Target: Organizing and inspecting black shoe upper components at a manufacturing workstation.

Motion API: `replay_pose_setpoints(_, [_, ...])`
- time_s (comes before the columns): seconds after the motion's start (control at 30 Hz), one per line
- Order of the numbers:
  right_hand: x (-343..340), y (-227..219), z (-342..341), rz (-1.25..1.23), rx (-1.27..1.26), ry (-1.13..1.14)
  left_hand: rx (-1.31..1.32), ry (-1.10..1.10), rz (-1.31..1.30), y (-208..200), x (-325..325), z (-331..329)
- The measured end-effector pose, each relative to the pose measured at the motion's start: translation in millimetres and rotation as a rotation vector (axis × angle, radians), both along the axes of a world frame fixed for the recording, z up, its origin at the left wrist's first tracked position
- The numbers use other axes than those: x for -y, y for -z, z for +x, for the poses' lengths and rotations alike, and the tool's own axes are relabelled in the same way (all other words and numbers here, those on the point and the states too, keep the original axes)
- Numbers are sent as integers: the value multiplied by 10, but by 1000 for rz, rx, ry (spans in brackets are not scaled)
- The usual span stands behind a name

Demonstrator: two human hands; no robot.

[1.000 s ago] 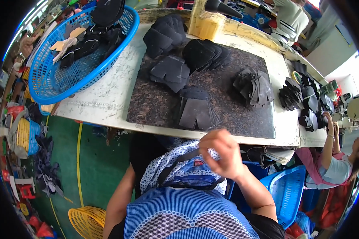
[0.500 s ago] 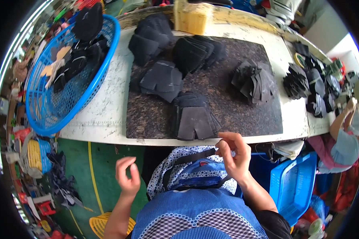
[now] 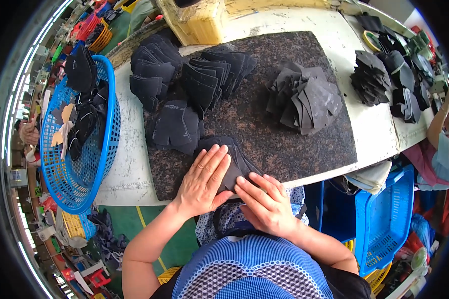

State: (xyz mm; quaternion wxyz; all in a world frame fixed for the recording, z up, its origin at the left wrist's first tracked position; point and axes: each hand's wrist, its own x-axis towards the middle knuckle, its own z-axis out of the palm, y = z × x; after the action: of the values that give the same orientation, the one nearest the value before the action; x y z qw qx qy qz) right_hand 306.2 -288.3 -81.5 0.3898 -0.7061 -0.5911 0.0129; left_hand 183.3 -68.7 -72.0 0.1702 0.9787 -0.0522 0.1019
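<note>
Black, thin, flat-cut pieces lie stacked (image 3: 238,162) under a worker's two bare hands at the near edge of a speckled brown slab (image 3: 309,154). The left hand (image 3: 202,180) rests palm down across the stack, fingers straight; the right hand (image 3: 267,205) sets its fingertips on the near right side. Neither is clenched around anything: the touch appears to be a press that keeps the loose layers together. Just behind sits a notched stack (image 3: 173,127), with two fanned piles (image 3: 153,70) (image 3: 217,77) beyond, their overlapped edges perhaps left spread so single pieces lift easily. A ragged heap (image 3: 307,99) stands apart at the slab's right, seemingly to avoid mixing. The slab lies on a white table (image 3: 371,132), likely as a firm base. A blue basket (image 3: 114,114) holding dark pieces tilts at left, within reach; a blue crate (image 3: 384,219) is below the table's right side.
</note>
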Motion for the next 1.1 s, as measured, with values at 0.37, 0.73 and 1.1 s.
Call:
replay_pose_setpoints(0.37, [-1088, -870, 537, 175, -203, -102, 341, 95, -165, 15, -31, -178])
replay_pose_setpoints(0.73, [-2116, -512, 466, 68, 214, -234, 557, -221, -115, -150, -757, -616])
replay_pose_setpoints(1.1, [-1019, -1225, 541, 285, 455, -47, 371, -354, -26, -229, -912, -44])
